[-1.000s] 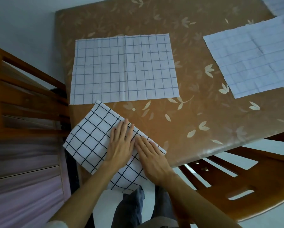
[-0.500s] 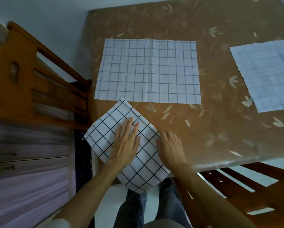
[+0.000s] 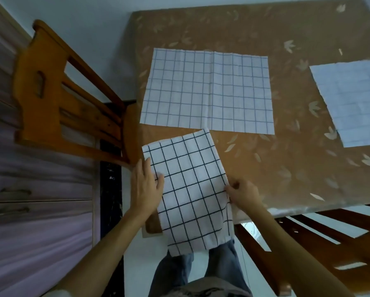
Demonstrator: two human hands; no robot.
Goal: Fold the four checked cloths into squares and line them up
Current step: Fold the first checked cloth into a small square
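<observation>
A white cloth with bold black checks [image 3: 188,187], folded once into an oblong, lies at the table's near corner and hangs over the front edge. My left hand [image 3: 146,187] rests on its left edge with the thumb on top of the fabric. My right hand [image 3: 243,195] pinches its right edge. Behind it a thin-lined checked cloth [image 3: 207,92] lies spread flat. Another pale checked cloth [image 3: 351,101] lies flat at the right, cut off by the frame.
The brown leaf-patterned table [image 3: 276,168] ends close to my body. A wooden chair [image 3: 68,108] stands at its left corner, another wooden chair [image 3: 308,243] at the front right. Purple drawers [image 3: 29,221] fill the left side.
The black-checked cloth has turned from a diamond lying to nearly square with the table. My right hand went from lying flat beside it to pinching its right edge; my left slid to the left edge.
</observation>
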